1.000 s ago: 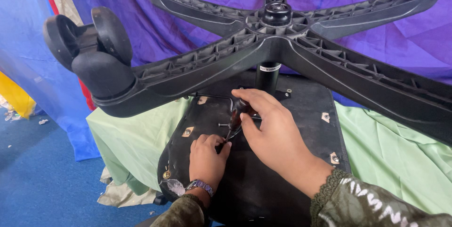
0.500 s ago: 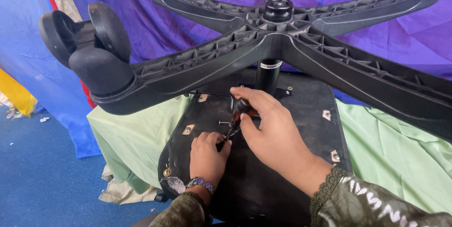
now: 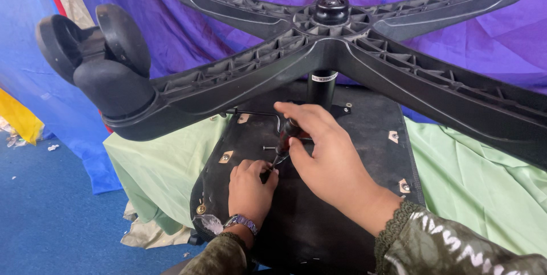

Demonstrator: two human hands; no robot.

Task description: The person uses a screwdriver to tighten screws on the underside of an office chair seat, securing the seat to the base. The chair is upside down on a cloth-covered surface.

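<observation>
Seemingly screwdriver (image 3: 283, 140) tip down-left, steep.

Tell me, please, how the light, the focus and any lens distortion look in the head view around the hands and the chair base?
Head view: soft, even light with no glare; the right hand and its screwdriver are sharp, as is the left hand; the black seat underside is dark with little detail; the near caster and star base loom large from wide-angle closeness.

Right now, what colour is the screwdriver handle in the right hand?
Dark red and black, on the screwdriver in the right hand, head view.
</observation>
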